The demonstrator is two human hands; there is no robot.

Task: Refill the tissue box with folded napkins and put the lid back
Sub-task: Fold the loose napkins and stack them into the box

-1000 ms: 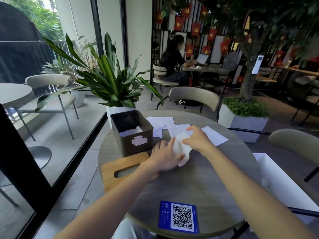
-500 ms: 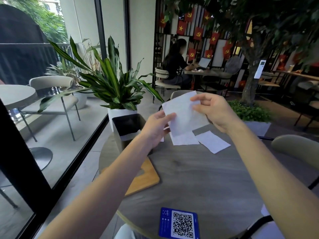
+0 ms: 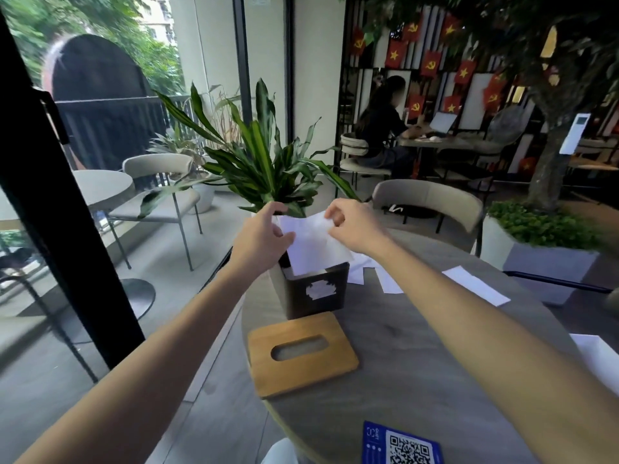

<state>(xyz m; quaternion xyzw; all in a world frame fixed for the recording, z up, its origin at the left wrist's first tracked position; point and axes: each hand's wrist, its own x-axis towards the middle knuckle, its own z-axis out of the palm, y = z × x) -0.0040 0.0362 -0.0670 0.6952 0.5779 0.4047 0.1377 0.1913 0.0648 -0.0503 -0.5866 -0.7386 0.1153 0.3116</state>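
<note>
A dark square tissue box (image 3: 315, 291) with a pale emblem on its front stands open on the round grey table (image 3: 418, 373). Both my hands hold one white napkin (image 3: 313, 247) by its top corners, its lower edge dipping into the box's opening. My left hand (image 3: 261, 236) pinches the left corner and my right hand (image 3: 351, 226) the right one. The wooden lid (image 3: 301, 354), with its oval slot, lies flat on the table in front of the box. Several loose napkins (image 3: 475, 289) lie to the right of the box.
A blue QR-code card (image 3: 402, 445) lies at the table's near edge. A potted plant (image 3: 264, 162) stands right behind the box and a chair (image 3: 428, 199) behind the table. A black window frame (image 3: 67, 229) runs down the left. A person sits at a far table.
I lifted the napkin off the table, held it spread in the air, then carried it left over the box and lowered its bottom edge into the opening.
</note>
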